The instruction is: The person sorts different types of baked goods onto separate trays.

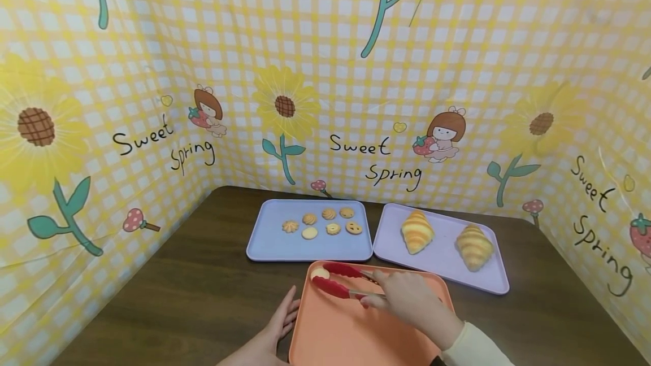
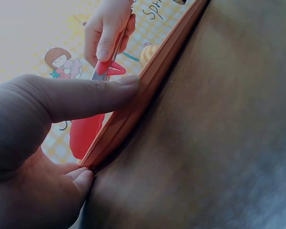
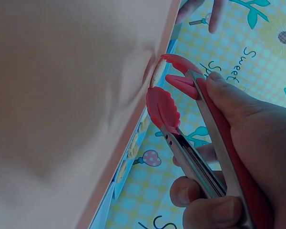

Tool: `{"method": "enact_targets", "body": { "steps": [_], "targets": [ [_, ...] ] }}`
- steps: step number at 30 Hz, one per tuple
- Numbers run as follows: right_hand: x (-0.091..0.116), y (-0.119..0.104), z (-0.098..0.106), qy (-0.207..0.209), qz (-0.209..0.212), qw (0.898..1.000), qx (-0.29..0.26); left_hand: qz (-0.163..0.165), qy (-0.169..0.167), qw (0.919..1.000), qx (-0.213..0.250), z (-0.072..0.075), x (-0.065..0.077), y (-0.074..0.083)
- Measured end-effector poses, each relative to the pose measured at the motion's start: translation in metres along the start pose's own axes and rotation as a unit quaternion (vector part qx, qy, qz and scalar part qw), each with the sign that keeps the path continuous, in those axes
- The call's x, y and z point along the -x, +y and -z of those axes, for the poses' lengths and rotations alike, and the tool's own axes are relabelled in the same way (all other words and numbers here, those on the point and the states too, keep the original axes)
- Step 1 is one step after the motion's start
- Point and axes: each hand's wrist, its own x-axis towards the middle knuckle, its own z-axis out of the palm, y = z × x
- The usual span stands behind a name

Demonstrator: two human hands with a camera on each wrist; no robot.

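My right hand (image 1: 412, 301) grips a pair of red-tipped metal tongs (image 3: 205, 124) by the handles. Between the tong heads lies a round pale cookie (image 1: 320, 273), at the far left corner of the orange tray (image 1: 346, 332). In the right wrist view the tong heads stand apart at either side of the cookie (image 3: 157, 74); whether they press it I cannot tell. My left hand (image 1: 277, 326) is at the tray's left edge, and its straight thumb (image 2: 95, 95) lies by the rim in the left wrist view.
Behind the orange tray stands a blue tray (image 1: 264, 242) with several small cookies (image 1: 329, 215). To its right, a lilac tray (image 1: 447, 267) bears two croissant-shaped breads (image 1: 417, 232). Yellow checked cloth (image 1: 315, 44) encloses the dark wooden table (image 1: 183, 287) at the back and sides.
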Motion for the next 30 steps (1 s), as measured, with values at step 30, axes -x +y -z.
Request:
{"method": "enact_targets", "body": {
  "steps": [30],
  "targets": [
    [-0.035,-0.004,0.003,0.028,0.000,1.000,0.004,-0.019,0.005,0.9997,-0.017,0.001,0.000,-0.001]
  ]
}}
